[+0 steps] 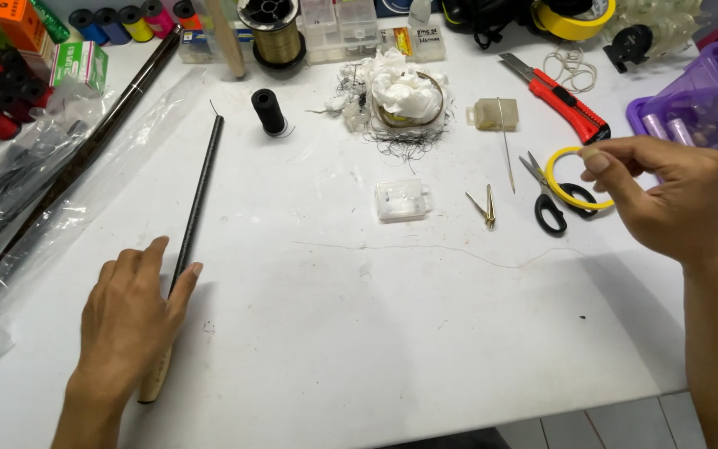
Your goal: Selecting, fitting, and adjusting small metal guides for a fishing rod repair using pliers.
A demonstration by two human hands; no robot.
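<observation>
The black rod (193, 224) lies diagonally at left of frame on the white table (359, 333). The left hand (130, 320) rests flat on its lower end, fingers extended and loose. The right hand (666, 199), raised at right, pinches a yellow tape ring (560, 185) between thumb and forefinger, above the black-handled scissors (546, 199).

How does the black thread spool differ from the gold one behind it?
The black thread spool is slim and stands alone out on the white table; the gold thread spool is much wider and sits at the back edge among boxes. One holds dark thread, the other shiny gold. Both stand upright.
</observation>
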